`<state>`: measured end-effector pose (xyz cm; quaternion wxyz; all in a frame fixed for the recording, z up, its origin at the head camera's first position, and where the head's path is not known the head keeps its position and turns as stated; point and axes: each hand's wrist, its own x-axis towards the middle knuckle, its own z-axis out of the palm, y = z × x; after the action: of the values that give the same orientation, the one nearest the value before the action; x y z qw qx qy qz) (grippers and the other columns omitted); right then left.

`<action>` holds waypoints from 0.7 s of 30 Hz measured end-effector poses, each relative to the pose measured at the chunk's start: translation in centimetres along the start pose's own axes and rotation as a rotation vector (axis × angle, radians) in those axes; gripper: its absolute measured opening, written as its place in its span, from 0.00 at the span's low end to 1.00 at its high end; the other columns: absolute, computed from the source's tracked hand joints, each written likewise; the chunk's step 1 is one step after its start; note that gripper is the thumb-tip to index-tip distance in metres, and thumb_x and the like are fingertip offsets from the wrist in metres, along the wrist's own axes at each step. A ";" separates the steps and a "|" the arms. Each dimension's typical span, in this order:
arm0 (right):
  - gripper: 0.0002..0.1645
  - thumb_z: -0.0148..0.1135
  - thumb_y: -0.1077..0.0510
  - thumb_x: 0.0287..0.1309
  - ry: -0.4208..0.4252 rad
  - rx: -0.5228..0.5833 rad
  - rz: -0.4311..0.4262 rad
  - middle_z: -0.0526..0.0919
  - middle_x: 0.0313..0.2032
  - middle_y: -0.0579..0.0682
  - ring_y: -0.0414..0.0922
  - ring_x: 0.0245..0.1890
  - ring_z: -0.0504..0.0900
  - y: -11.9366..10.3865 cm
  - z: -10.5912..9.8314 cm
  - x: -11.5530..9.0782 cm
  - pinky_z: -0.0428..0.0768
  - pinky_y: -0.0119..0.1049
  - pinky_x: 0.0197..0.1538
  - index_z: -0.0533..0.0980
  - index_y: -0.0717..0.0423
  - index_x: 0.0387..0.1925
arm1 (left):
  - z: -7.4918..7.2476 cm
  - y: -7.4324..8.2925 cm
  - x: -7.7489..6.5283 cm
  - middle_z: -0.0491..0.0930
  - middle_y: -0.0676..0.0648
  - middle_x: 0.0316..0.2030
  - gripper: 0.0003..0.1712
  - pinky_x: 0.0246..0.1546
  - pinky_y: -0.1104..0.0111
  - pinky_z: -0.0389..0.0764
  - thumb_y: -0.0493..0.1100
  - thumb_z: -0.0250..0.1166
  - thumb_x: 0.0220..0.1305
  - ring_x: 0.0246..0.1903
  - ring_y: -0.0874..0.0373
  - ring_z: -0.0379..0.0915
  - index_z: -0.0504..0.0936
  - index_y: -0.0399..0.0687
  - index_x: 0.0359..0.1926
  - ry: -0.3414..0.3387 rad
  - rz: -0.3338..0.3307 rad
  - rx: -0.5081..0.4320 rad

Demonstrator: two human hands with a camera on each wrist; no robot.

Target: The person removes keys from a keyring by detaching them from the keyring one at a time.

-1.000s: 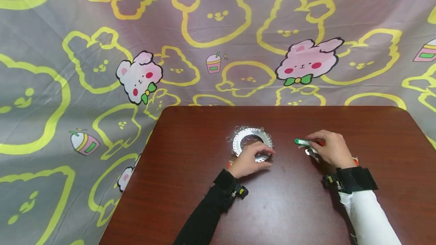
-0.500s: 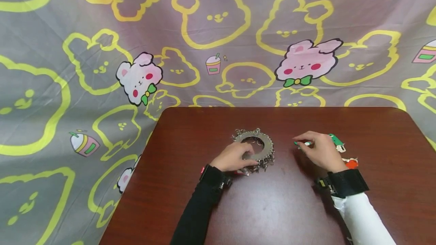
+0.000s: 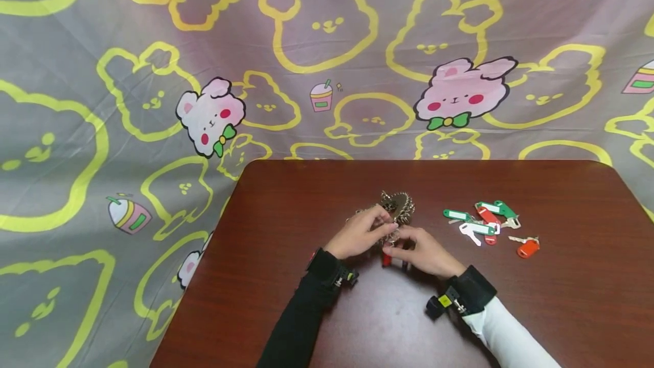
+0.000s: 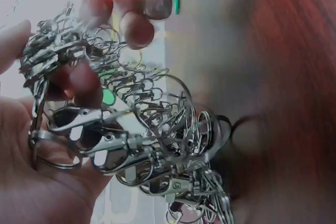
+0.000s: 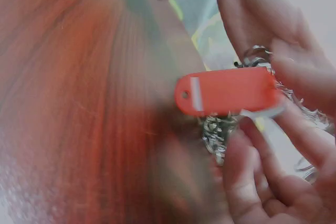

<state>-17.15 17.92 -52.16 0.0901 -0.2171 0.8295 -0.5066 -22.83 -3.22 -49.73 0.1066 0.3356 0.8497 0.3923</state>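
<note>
My left hand [image 3: 357, 233] grips a flat metal key ring [image 3: 405, 204] hung with several swivel clasps and small split rings. The ring stands tilted up above the table. In the left wrist view, the clasps [image 4: 113, 153] spread out past the palm. My right hand [image 3: 426, 251] meets the left at the ring's near side, fingertips close together. It appears to pinch a red key tag [image 5: 226, 92], whose end by the fingers is blurred. From the head, the same red tag [image 3: 386, 259] shows just below the right thumb.
On the table to the right lie several green and red key tags with keys [image 3: 477, 223]. An orange-red key tag [image 3: 528, 249] with its key lies a little apart. The brown table [image 3: 286, 197] ends at a patterned curtain [image 3: 373, 129] at the back.
My right hand has left the pile of key tags and moved left to the ring. The ring, flat a second ago, is now tilted up in my left hand.
</note>
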 end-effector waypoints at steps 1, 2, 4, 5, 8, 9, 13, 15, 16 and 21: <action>0.08 0.70 0.54 0.67 0.013 0.042 0.007 0.85 0.33 0.47 0.39 0.32 0.80 0.2 -0.1 0.1 0.79 0.33 0.37 0.84 0.52 0.44 | 0.0 0.1 0.0 0.83 0.54 0.41 0.14 0.41 0.73 0.77 0.57 0.58 0.79 0.39 0.65 0.76 0.78 0.53 0.50 0.006 -0.004 -0.006; 0.07 0.68 0.54 0.69 0.016 0.090 0.028 0.86 0.34 0.49 0.40 0.31 0.81 0.4 -0.3 0.2 0.80 0.33 0.36 0.84 0.53 0.42 | 0.1 0.1 0.0 0.83 0.54 0.41 0.15 0.42 0.73 0.77 0.57 0.58 0.78 0.41 0.65 0.77 0.78 0.53 0.51 0.019 -0.009 -0.004; 0.08 0.64 0.57 0.72 0.011 0.145 0.063 0.88 0.34 0.52 0.41 0.32 0.83 0.8 -1.2 0.2 0.80 0.33 0.36 0.82 0.58 0.41 | 0.1 0.2 0.1 0.84 0.54 0.43 0.15 0.45 0.72 0.78 0.58 0.59 0.78 0.43 0.64 0.79 0.79 0.53 0.50 0.049 -0.031 0.017; 0.08 0.62 0.57 0.73 0.001 0.158 0.079 0.88 0.35 0.53 0.41 0.33 0.83 1.0 -1.8 0.1 0.80 0.34 0.37 0.81 0.60 0.42 | 0.1 0.2 0.1 0.84 0.54 0.43 0.16 0.47 0.71 0.79 0.58 0.60 0.77 0.44 0.64 0.79 0.79 0.53 0.50 0.067 -0.039 0.037; 0.11 0.58 0.60 0.76 -0.007 0.158 0.115 0.87 0.33 0.58 0.44 0.27 0.85 1.2 -3.7 -0.3 0.84 0.38 0.31 0.79 0.66 0.48 | 0.3 -0.2 0.2 0.83 0.53 0.41 0.17 0.46 0.71 0.79 0.59 0.64 0.73 0.42 0.63 0.79 0.80 0.52 0.46 0.105 -0.055 0.169; 0.12 0.58 0.60 0.76 -0.004 0.127 0.119 0.86 0.32 0.57 0.45 0.26 0.85 1.2 -4.3 -0.5 0.84 0.38 0.32 0.79 0.66 0.50 | 0.3 -0.4 0.2 0.82 0.54 0.40 0.17 0.45 0.71 0.78 0.59 0.66 0.71 0.40 0.63 0.77 0.80 0.52 0.45 0.111 -0.061 0.225; 0.14 0.59 0.61 0.75 -0.004 -0.009 0.125 0.88 0.32 0.52 0.43 0.23 0.83 1.2 -5.4 -1.1 0.84 0.36 0.32 0.81 0.64 0.54 | 1.0 -0.9 0.4 0.78 0.55 0.38 0.20 0.40 0.70 0.75 0.58 0.74 0.64 0.36 0.62 0.73 0.79 0.53 0.44 0.132 -0.067 0.419; 0.14 0.60 0.61 0.74 -0.001 -0.060 0.118 0.89 0.32 0.49 0.42 0.25 0.84 1.3 -5.4 -1.1 0.84 0.34 0.33 0.82 0.63 0.54 | 1.4 -0.9 0.4 0.78 0.55 0.42 0.22 0.45 0.68 0.77 0.57 0.77 0.60 0.41 0.61 0.75 0.79 0.56 0.48 0.144 -0.041 0.509; 0.13 0.61 0.61 0.73 0.002 -0.078 0.115 0.89 0.33 0.48 0.42 0.27 0.85 1.2 -5.4 -1.0 0.83 0.33 0.33 0.82 0.62 0.54 | 1.6 -0.7 0.4 0.78 0.55 0.45 0.23 0.48 0.66 0.77 0.55 0.78 0.59 0.45 0.60 0.76 0.79 0.57 0.50 0.138 -0.012 0.533; 0.07 0.64 0.64 0.70 0.046 -0.099 0.109 0.89 0.34 0.48 0.44 0.30 0.87 0.9 -4.9 -0.9 0.84 0.35 0.33 0.80 0.57 0.47 | 2.9 0.4 0.7 0.82 0.57 0.51 0.20 0.58 0.61 0.75 0.51 0.77 0.62 0.55 0.58 0.76 0.82 0.60 0.53 0.096 0.171 0.563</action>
<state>-18.35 22.59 -50.72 0.0875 -0.1639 0.8661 -0.4640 -21.83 -0.80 -51.31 -0.0642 0.4034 0.8979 0.1641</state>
